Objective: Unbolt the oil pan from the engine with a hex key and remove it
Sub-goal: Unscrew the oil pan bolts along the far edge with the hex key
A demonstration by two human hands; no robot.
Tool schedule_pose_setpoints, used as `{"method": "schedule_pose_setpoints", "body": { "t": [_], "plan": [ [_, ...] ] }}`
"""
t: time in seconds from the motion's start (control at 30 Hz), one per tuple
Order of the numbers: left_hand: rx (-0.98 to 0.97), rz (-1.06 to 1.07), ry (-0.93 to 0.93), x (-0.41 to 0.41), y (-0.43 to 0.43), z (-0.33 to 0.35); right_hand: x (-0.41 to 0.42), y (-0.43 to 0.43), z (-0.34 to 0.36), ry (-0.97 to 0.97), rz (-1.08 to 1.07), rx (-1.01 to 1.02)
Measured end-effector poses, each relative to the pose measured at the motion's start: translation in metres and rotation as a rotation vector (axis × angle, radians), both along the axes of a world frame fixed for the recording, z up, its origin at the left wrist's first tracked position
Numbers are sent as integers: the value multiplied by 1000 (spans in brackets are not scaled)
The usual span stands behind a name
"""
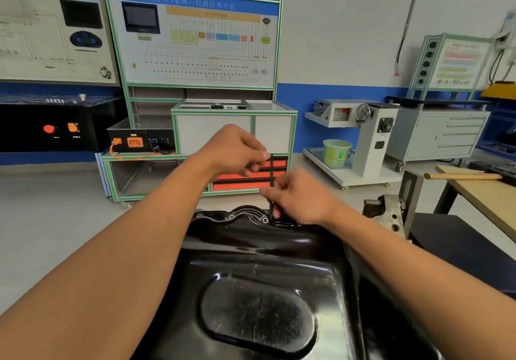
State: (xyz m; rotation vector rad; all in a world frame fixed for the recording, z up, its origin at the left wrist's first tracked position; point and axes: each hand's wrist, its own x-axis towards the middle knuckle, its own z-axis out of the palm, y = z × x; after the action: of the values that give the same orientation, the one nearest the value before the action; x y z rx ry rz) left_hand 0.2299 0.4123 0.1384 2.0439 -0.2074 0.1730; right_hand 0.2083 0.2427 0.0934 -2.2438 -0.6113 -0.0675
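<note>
The glossy black oil pan (259, 262) fills the lower middle of the view, bottom up, with an oval dent in its face. Bolts (264, 220) dot its far flange. A black hex key (272, 175) stands upright over the flange's far right corner. My left hand (237, 151) pinches the key's top end. My right hand (298, 195) grips the lower shaft just above the flange. The key's tip is hidden behind my right fingers.
A grey metal engine part (388, 214) juts up right of the pan. A wooden bench (480, 192) with a hammer handle (463, 176) stands at right. Training panels (195, 38), a cabinet with orange drawers (251, 176) and a white stand with a green bucket (336, 151) line the far wall.
</note>
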Motion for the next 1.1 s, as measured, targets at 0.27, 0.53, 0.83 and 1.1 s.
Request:
{"method": "schedule_pose_setpoints", "body": {
  "t": [0.27,0.53,0.83,1.1],
  "plan": [
    [114,-160,-156,1,-41,-6,-6,-7,-1,96,-74,180],
    [139,-171,-144,-3,-44,-7,-7,-5,-1,291,7,339],
    [163,-172,-185,-2,-43,-6,-6,-7,0,286,36,310],
    [236,-186,-192,-3,-44,-7,-3,-9,-3,308,57,288]
  ]
}}
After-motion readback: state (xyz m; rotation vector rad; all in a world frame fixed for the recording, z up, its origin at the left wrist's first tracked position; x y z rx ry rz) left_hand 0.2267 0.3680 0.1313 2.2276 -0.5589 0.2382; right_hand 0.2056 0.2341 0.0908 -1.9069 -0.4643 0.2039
